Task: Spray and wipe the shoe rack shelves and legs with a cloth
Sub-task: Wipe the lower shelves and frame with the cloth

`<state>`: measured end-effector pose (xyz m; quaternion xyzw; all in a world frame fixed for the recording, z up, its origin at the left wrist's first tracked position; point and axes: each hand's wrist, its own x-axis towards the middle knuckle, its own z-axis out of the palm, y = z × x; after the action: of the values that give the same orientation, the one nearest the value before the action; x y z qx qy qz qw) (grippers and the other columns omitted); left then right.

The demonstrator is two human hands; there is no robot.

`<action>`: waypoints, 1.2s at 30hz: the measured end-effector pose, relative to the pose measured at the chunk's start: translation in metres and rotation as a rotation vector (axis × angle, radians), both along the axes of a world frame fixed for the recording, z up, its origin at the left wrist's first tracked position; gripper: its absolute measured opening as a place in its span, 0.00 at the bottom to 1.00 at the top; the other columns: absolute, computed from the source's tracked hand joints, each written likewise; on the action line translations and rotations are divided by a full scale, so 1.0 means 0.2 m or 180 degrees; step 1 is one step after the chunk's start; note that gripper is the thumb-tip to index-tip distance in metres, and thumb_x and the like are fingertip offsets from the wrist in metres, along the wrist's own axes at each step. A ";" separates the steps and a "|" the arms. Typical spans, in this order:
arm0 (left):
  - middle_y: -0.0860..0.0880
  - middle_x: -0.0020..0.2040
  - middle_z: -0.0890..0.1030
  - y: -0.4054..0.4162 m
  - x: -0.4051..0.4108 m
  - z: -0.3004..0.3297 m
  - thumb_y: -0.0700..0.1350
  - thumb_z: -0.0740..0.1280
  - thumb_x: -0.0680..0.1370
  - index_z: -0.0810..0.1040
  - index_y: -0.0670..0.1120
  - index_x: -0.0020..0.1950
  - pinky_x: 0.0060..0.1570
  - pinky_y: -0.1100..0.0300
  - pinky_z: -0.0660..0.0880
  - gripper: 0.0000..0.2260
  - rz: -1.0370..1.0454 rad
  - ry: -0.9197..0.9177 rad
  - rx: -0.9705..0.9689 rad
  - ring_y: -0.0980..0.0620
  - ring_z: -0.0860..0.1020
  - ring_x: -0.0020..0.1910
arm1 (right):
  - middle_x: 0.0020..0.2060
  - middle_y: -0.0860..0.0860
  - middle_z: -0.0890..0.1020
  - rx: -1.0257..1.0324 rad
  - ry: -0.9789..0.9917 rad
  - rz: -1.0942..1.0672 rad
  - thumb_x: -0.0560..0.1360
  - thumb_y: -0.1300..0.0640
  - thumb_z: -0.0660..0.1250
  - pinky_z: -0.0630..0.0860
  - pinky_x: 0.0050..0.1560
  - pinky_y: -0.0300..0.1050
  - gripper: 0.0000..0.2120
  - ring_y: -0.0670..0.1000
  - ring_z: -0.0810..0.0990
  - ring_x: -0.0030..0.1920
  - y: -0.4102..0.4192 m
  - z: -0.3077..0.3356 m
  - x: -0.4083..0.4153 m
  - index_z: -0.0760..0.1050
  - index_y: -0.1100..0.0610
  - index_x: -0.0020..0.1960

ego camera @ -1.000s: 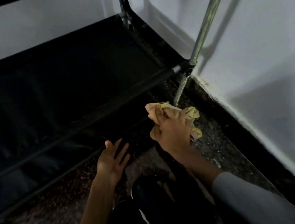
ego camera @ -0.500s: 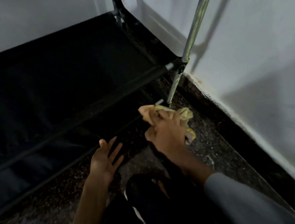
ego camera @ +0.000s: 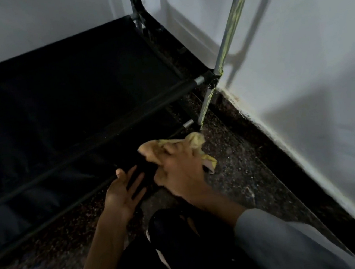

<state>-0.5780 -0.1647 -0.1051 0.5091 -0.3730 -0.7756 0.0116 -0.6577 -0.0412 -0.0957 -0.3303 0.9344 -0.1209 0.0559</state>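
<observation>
Cloth (ego camera: 192,141) lower, right hand (ego camera: 180,171) clenched.

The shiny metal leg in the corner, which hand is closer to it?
Right. The right hand, gripping the yellow cloth, is just below the front metal leg. The left hand lies open on the floor, farther left.
</observation>
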 end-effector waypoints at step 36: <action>0.59 0.56 0.77 -0.01 0.01 0.01 0.56 0.51 0.82 0.70 0.53 0.62 0.53 0.52 0.70 0.14 -0.0115 -0.0059 -0.0178 0.55 0.76 0.53 | 0.61 0.47 0.68 -0.1212 -0.0605 -0.1818 0.68 0.43 0.65 0.74 0.53 0.55 0.15 0.57 0.74 0.56 -0.07 0.02 -0.20 0.79 0.47 0.52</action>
<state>-0.5766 -0.1660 -0.1028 0.5090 -0.4037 -0.7602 0.0085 -0.6976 -0.0549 -0.0913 -0.0474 0.9404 -0.3338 0.0439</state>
